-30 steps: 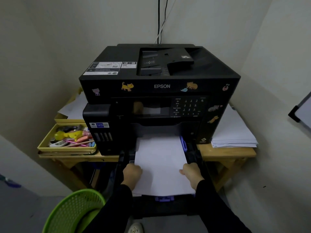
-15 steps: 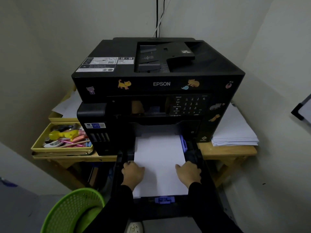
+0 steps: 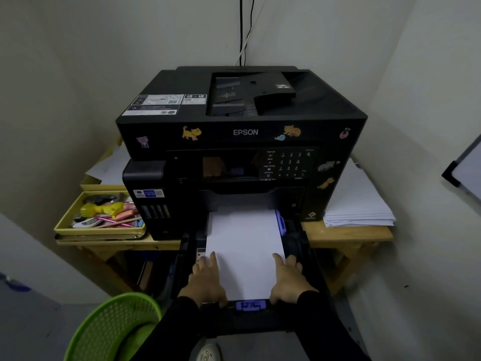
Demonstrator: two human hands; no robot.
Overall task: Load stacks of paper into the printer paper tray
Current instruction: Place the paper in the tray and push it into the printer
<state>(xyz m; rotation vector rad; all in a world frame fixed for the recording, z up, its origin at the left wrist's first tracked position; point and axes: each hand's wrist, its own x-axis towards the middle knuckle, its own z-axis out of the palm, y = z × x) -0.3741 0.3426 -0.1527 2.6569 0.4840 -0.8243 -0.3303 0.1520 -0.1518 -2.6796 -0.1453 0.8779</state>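
A black Epson printer, dotted with small cat stickers, sits on a light wooden table pushed into a corner between 2 pale, bare walls. 2 cables run up the corner behind it. Its black paper tray is pulled out toward the viewer, past the table's front edge, and a white paper stack lies flat inside, its far end tucked under the printer body. A purple guide stands against the stack's right edge and a purple clip sits at its near end.

The person's left hand rests palm down on the stack's near-left corner, fingers spread and flat, gripping nothing. The right hand lies the same way on the near-right corner. Both sleeves are black.

On the table to the left, a yellow tray holds pens and small bright items. To the right, loose white sheets are piled beside the printer. A green mesh basket stands on the grey floor at lower left
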